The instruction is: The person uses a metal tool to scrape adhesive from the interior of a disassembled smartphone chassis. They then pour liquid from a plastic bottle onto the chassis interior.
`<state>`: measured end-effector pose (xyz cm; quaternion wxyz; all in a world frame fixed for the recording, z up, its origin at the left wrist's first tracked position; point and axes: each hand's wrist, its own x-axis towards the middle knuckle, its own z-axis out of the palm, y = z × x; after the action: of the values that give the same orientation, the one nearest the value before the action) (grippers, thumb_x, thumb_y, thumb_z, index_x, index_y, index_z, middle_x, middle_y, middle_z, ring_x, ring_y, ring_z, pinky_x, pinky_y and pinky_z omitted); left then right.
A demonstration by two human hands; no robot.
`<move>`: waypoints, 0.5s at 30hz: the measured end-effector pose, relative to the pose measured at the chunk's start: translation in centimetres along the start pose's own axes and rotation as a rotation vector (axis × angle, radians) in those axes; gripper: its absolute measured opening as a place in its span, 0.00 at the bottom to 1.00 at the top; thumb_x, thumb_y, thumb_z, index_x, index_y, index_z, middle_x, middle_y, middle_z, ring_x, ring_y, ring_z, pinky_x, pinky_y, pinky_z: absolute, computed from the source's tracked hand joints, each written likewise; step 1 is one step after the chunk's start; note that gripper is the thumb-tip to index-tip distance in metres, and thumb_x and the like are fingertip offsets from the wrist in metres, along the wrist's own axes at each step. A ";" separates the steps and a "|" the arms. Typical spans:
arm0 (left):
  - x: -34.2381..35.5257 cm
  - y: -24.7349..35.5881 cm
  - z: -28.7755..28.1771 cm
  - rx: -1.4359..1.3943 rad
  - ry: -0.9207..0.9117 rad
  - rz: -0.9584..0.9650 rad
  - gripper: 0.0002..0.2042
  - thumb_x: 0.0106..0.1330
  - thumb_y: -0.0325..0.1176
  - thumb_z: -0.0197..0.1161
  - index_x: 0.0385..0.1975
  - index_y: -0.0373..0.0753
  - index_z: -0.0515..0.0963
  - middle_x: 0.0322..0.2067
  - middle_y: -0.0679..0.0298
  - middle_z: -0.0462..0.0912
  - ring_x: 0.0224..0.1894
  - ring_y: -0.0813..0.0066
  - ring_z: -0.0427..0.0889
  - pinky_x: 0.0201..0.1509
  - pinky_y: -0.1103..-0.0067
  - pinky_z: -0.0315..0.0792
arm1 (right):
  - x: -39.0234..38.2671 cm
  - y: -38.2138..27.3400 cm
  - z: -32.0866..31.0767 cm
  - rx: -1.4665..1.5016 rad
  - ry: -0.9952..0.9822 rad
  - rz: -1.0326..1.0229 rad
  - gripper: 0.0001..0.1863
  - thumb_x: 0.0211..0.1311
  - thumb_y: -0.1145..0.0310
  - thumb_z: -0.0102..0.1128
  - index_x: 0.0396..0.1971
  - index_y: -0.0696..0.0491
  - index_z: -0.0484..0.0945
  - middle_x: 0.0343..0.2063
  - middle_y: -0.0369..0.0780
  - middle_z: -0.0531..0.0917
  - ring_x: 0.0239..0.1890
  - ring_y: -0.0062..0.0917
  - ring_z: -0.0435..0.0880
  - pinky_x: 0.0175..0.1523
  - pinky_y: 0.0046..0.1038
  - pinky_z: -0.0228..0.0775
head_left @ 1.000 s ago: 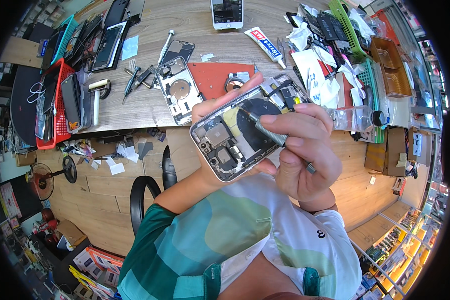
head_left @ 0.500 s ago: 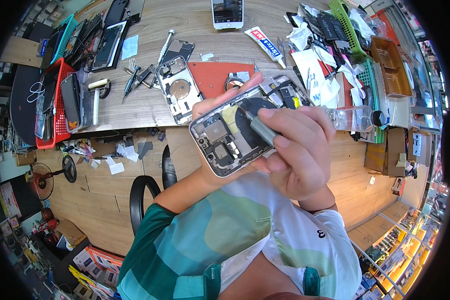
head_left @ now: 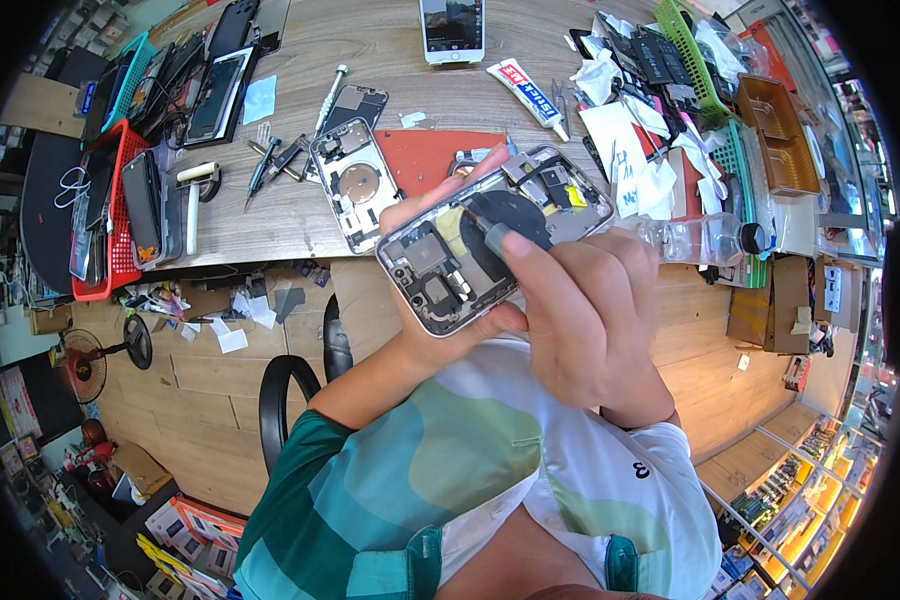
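Head view: left hand point(head_left: 440, 300) cradling opened phone point(head_left: 490, 235), right hand point(head_left: 580, 300) pinching screwdriver point(head_left: 492, 235).

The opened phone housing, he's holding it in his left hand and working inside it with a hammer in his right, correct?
Not a hammer. The head view shows the right hand pressing a slim grey-handled tool into the opened phone housing, which the left hand holds.

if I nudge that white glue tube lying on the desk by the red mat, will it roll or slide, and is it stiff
The glue tube looks flattened toward its tail, so it would probably slide or pivot rather than roll far. It lies flat on the wooden desk, so tipping seems unlikely. It appears partly squeezed, so likely soft and light, denting under a pinch.
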<state>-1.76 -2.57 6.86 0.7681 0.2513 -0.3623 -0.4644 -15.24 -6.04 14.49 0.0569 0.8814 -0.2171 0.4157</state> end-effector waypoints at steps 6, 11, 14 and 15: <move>0.0 0.0 0.3 -0.012 0.028 -0.004 0.57 0.47 0.52 0.86 0.70 0.38 0.53 0.73 0.31 0.59 0.74 0.47 0.67 0.74 0.59 0.68 | 0.0 0.1 -0.2 0.032 -0.056 0.007 0.29 0.52 0.65 0.67 0.57 0.56 0.81 0.33 0.37 0.78 0.31 0.30 0.74 0.37 0.33 0.64; 0.3 -0.6 -0.5 0.020 -0.041 0.058 0.57 0.46 0.53 0.86 0.70 0.38 0.53 0.73 0.30 0.60 0.75 0.46 0.66 0.74 0.59 0.67 | -0.1 0.1 -0.3 0.068 -0.056 0.021 0.28 0.53 0.66 0.67 0.57 0.56 0.81 0.32 0.37 0.77 0.31 0.30 0.74 0.37 0.34 0.63; 0.4 -0.9 -0.9 0.051 -0.075 0.100 0.56 0.47 0.53 0.86 0.70 0.39 0.53 0.73 0.30 0.60 0.75 0.45 0.65 0.75 0.59 0.67 | 0.1 0.0 -0.7 0.064 -0.072 0.047 0.29 0.53 0.65 0.67 0.57 0.57 0.81 0.32 0.36 0.76 0.31 0.30 0.74 0.38 0.34 0.62; 0.3 -0.8 -0.7 0.052 -0.058 0.099 0.56 0.47 0.53 0.85 0.69 0.39 0.53 0.73 0.30 0.60 0.76 0.45 0.64 0.75 0.59 0.67 | 0.1 0.0 -0.9 0.064 -0.092 0.052 0.29 0.52 0.65 0.67 0.57 0.57 0.81 0.32 0.36 0.76 0.31 0.30 0.74 0.38 0.34 0.62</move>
<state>-1.50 -3.18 5.98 0.7726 0.2392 -0.4084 -0.4232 -15.79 -5.82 15.14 0.0076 0.8950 -0.2290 0.3828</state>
